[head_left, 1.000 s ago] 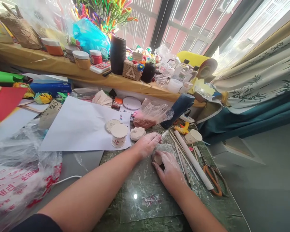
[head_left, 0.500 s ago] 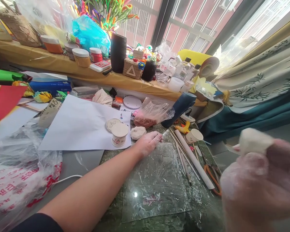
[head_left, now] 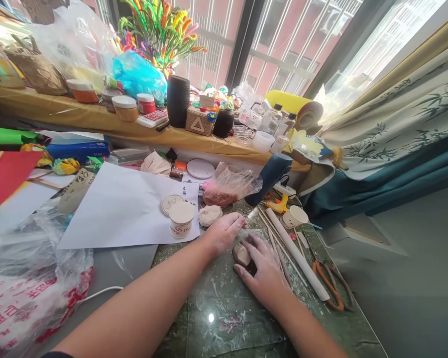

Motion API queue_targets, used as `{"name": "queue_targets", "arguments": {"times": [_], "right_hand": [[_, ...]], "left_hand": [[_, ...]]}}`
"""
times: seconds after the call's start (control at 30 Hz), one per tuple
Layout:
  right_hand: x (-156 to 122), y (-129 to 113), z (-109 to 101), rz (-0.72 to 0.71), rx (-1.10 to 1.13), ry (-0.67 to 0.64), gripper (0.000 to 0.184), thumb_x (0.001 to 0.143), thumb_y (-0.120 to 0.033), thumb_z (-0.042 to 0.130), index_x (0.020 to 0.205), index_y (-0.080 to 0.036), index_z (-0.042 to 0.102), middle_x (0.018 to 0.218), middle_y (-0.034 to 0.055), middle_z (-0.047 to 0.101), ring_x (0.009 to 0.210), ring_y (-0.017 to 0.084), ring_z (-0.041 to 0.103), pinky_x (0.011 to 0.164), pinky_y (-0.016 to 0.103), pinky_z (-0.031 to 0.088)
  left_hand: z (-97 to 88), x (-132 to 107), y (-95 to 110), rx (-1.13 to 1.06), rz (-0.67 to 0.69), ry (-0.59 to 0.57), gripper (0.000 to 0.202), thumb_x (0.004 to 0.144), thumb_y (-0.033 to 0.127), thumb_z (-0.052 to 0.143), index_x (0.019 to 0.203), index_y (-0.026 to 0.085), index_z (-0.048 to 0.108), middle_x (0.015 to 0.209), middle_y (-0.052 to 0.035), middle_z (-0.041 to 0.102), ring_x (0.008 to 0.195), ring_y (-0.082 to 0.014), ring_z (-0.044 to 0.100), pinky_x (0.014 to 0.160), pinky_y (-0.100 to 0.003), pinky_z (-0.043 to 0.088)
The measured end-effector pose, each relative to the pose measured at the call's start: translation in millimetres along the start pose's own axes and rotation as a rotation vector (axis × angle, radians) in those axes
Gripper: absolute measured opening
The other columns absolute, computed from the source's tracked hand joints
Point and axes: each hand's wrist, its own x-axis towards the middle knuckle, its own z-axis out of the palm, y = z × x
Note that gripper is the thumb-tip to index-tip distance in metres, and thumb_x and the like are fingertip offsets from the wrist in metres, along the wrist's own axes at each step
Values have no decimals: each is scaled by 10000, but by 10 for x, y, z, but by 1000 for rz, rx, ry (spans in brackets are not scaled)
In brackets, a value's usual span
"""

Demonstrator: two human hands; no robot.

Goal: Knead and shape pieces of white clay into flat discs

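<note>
My right hand (head_left: 265, 271), dusted white, is lowered over a scratched clear sheet (head_left: 216, 298) on the table. Its thumb and fingers curve around a pale lump of clay (head_left: 242, 254). My left hand (head_left: 226, 231) rests at the sheet's far edge with its fingers curled together; whatever is in them, if anything, is hidden. Just behind it sits another off-white lump of clay (head_left: 210, 216). Beside that lump, a clay-topped paper cup (head_left: 181, 226) stands on white paper (head_left: 115, 209), with a pale disc bearing a drawn star (head_left: 171, 203) next to it.
Right of the hands lie a white rolling rod (head_left: 298, 253), thin sticks, orange-handled scissors (head_left: 330, 293), a paper cup (head_left: 294, 217) and a yellow glue gun (head_left: 278, 205). A bagged reddish-brown mass (head_left: 220, 195) lies behind. Plastic bags (head_left: 41, 278) cover the left side.
My right hand has come down and leftward from the raised right side, bringing the lump of clay to the clear sheet. My left hand stays in its place on the table. The view has tilted up slightly.
</note>
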Motion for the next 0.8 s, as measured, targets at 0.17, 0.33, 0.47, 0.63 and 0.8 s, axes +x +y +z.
{"name": "queue_targets", "arguments": {"times": [0.17, 0.33, 0.47, 0.63, 0.8], "right_hand": [[-34, 33, 202, -85, 51, 28, 427, 957, -308, 569, 1370, -202, 563, 1406, 156, 596, 1344, 339, 520, 1124, 579, 438], [72, 88, 92, -197, 9, -61, 402, 949, -280, 583, 1338, -179, 590, 1387, 158, 613, 1305, 335, 550, 1116, 560, 457], [134, 134, 12, -228, 51, -122, 399, 963, -314, 583, 1346, -204, 590, 1379, 138, 628, 1285, 318, 569, 1097, 533, 482], [144, 138, -12, -183, 113, -147, 357, 990, -322, 541, 1329, -230, 605, 1330, 120, 658, 1256, 297, 595, 1089, 507, 491], [160, 106, 27, -165, 69, -127, 558, 939, -395, 618, 1462, -235, 509, 1478, 136, 560, 1382, 343, 497, 1138, 567, 435]], "left_hand": [[1, 0, -5, -7, 4, 11, 452, 1023, 525, 344, 942, 197, 644, 991, -51, 706, 982, -215, 639, 942, -338, 471], [-2, -1, 12, 1, 0, 7, 460, 1021, 518, 339, 935, 190, 651, 988, -57, 704, 987, -218, 634, 946, -347, 470], [-6, -16, 47, 19, -14, 16, 457, 1022, 495, 324, 917, 188, 646, 978, -59, 697, 974, -218, 630, 937, -347, 469], [-10, -25, 57, 43, -34, 10, 447, 1020, 491, 327, 922, 195, 646, 975, -51, 696, 967, -215, 624, 922, -340, 472], [-11, -12, 35, 29, -32, 5, 460, 1020, 510, 327, 926, 193, 646, 969, -54, 695, 957, -215, 627, 914, -346, 478]]}}
